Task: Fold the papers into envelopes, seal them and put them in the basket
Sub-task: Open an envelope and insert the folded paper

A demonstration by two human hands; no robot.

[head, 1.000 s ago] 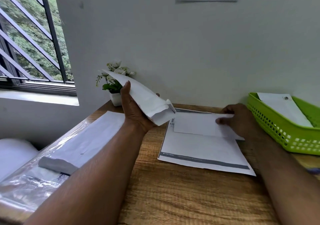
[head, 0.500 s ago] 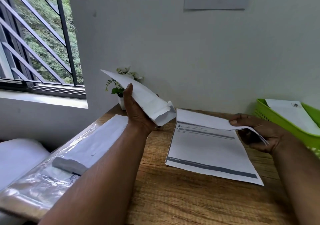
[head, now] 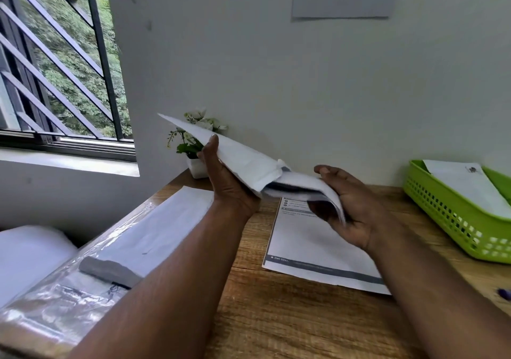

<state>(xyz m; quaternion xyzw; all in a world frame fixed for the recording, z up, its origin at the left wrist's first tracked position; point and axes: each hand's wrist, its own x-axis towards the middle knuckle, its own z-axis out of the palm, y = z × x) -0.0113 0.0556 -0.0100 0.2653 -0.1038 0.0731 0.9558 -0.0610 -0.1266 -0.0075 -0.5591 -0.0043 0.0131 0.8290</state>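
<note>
My left hand (head: 226, 181) grips a white envelope (head: 235, 154) raised above the desk, its open mouth pointing right. My right hand (head: 351, 206) holds a folded paper (head: 304, 186) by its right end, and the paper's left end sits at the envelope's mouth. Under the hands a printed sheet (head: 312, 250) lies flat on the wooden desk (head: 276, 317). A green basket (head: 453, 220) stands at the right with a white envelope (head: 467, 184) inside it.
A stack of white envelopes in clear plastic wrap (head: 143, 237) lies at the left of the desk. A small potted plant (head: 193, 148) stands at the wall behind my left hand. A window with bars is at the far left.
My right hand lifted the folded paper off the printed sheet and carried it left to the mouth of the envelope. My left hand kept holding the envelope up.
</note>
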